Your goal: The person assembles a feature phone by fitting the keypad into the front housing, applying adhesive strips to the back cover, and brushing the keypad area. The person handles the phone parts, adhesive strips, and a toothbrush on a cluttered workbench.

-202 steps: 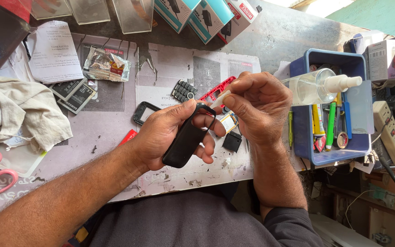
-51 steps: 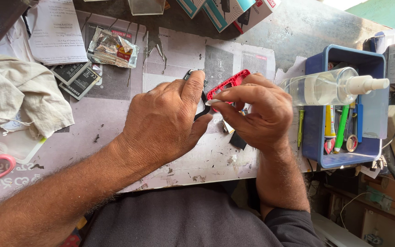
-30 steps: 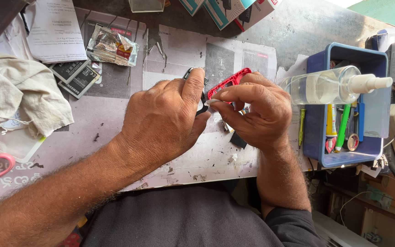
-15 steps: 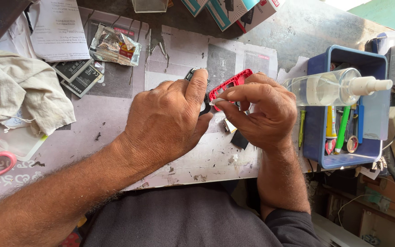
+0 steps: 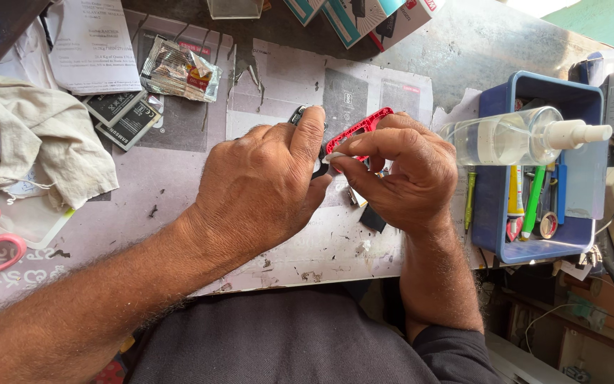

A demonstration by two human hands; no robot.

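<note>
Small dark device (image 5: 307, 117) sits clamped in my left hand (image 5: 264, 188); my right hand (image 5: 399, 174) pinches a white tool (image 5: 334, 158) at its edge — I should pry gently, steadily.

Your left hand (image 5: 264, 185) lies knuckles up, fingers curled closed, index finger stretched forward. Your right hand (image 5: 399, 171) meets it from the right, thumb and forefinger pinched together, both bare forearms angling in.
</note>
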